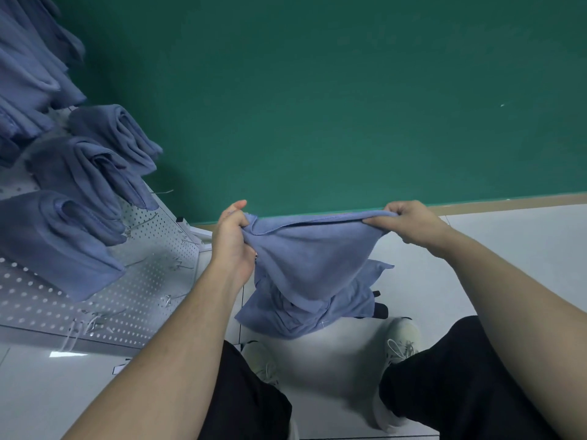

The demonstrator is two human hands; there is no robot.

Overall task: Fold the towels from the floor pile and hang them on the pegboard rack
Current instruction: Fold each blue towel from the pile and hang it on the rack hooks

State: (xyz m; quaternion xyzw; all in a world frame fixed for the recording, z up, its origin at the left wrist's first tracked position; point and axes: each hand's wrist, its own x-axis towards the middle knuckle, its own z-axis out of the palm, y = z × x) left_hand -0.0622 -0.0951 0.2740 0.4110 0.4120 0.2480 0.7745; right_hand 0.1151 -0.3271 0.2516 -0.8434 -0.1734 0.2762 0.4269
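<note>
A blue towel (313, 252) hangs in the air in front of me, stretched along its top edge between both hands. My left hand (232, 236) grips its left corner and my right hand (409, 219) pinches its right corner. Its lower part droops down over the pile of blue towels (305, 315) on the white floor, just ahead of my feet. At the left stands the white pegboard rack (136, 300), with several folded blue towels (57, 239) hanging on its hooks.
A green wall (317, 106) rises straight ahead, with a tan baseboard along its foot. Bare metal hooks (178, 265) stick out of the lower pegboard. My two shoes (401, 341) and black trousers fill the bottom of the view. A small dark object (380, 309) lies beside the pile.
</note>
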